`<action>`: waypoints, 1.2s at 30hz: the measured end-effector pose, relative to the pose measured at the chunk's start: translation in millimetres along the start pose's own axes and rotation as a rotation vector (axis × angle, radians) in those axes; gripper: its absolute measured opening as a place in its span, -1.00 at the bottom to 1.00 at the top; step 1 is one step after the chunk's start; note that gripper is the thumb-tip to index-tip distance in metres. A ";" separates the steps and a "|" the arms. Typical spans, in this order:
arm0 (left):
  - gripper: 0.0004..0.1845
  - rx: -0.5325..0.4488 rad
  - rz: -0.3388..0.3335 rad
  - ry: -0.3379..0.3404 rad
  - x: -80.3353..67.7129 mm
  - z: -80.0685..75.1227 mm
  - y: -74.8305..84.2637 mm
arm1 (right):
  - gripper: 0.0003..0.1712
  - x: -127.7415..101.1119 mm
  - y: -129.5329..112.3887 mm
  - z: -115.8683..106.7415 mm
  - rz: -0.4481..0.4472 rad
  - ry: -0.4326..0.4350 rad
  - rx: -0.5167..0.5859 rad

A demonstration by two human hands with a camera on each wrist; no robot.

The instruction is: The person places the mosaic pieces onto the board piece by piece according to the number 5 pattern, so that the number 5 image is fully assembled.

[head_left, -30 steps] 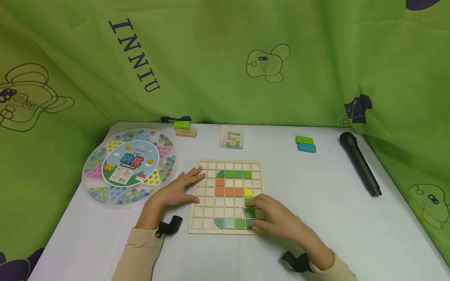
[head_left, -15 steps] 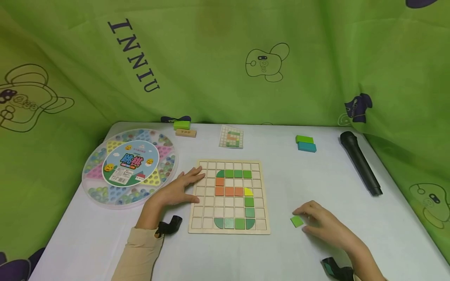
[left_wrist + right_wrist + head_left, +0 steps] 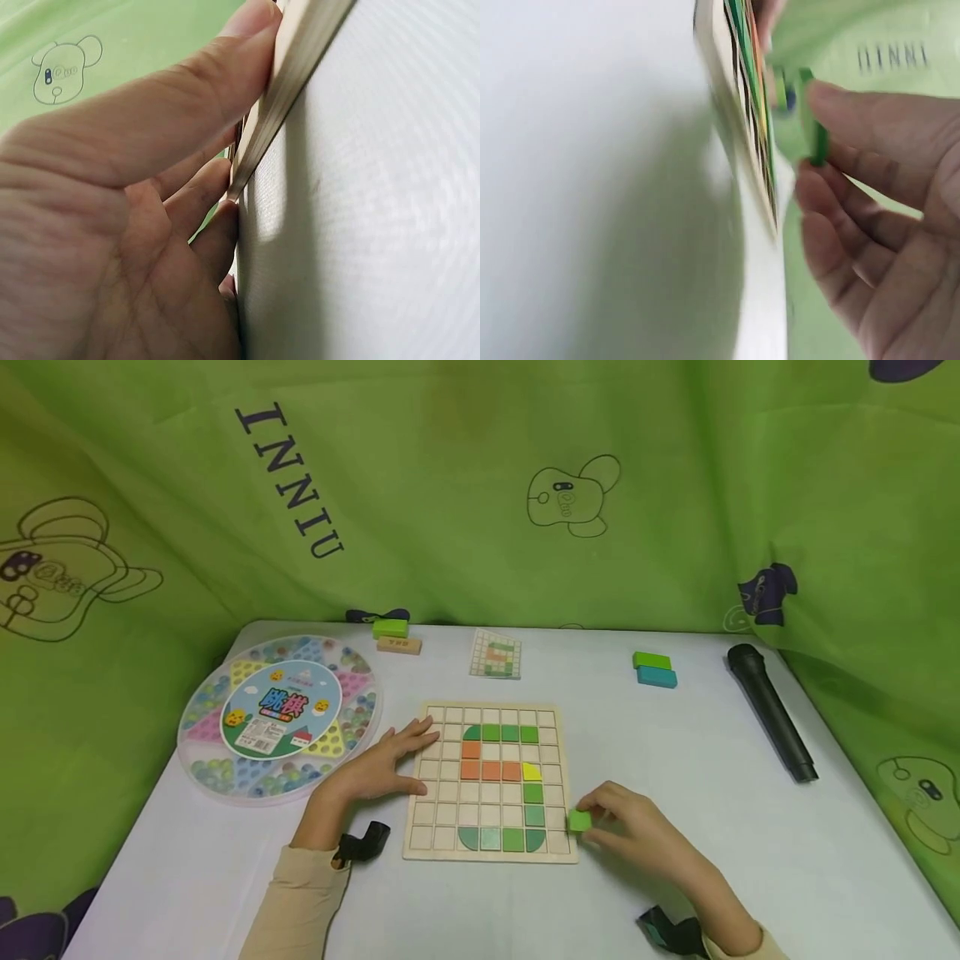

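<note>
A wooden grid board [image 3: 469, 814] lies on the white table. Green, orange and yellow tiles fill some of its squares in an S-like shape. My left hand [image 3: 372, 768] rests on the board's left edge, fingers spread; the left wrist view shows the thumb [image 3: 217, 71] against that edge. Just off the board's right edge, my right hand [image 3: 633, 831] pinches a light green square tile [image 3: 579, 822] between thumb and fingers. In the right wrist view this tile [image 3: 814, 124] is seen edge-on, raised off the table. Behind the board lies a small pattern card [image 3: 496, 654].
A round marble game set [image 3: 280, 710] sits left of the board. Toward the back are a green block [image 3: 390, 628], a wooden block [image 3: 399, 646], another green block [image 3: 652, 660] and a blue block [image 3: 657, 677]. A black microphone [image 3: 771, 714] lies at the right.
My right hand left the board's lower right corner, reached right to the green tile on the table, picked it up and brought it back toward the board. My left hand has stayed put.
</note>
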State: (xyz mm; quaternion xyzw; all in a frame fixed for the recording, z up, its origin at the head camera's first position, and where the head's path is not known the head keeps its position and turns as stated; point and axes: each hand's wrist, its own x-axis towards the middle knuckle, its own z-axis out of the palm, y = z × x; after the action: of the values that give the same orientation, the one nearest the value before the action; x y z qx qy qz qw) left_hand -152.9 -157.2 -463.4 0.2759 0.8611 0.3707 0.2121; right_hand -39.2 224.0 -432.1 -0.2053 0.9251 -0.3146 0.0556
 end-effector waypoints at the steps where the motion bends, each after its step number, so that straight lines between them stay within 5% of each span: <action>1: -0.06 0.001 -0.002 0.001 -0.3 0.1 0.0 | -0.72 5.6 -5.3 4.6 -0.033 0.003 0.020; 6: -0.07 -0.006 -0.007 0.000 -2.1 0.0 0.9 | -0.74 36.8 -32.7 28.8 -0.112 -0.032 0.055; 20: -0.08 0.008 0.015 -0.001 0.5 -1.6 2.7 | -0.73 88.3 -72.9 69.4 -0.092 -0.138 -0.072; 29: -0.09 0.003 0.012 0.000 -0.1 -1.9 3.5 | -0.62 82.4 -70.3 57.0 -0.055 -0.137 -0.035; 36: -0.07 -0.001 0.003 -0.001 -2.5 -1.7 3.1 | -0.67 58.6 -43.0 22.2 0.022 0.028 0.013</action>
State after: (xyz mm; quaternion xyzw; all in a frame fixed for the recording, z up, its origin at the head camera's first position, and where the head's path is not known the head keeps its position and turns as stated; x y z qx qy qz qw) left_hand -151.0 -157.9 -459.5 0.2774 0.8603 0.3714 0.2120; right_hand -72.5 156.5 -422.2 -0.1905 0.9258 -0.3230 0.0473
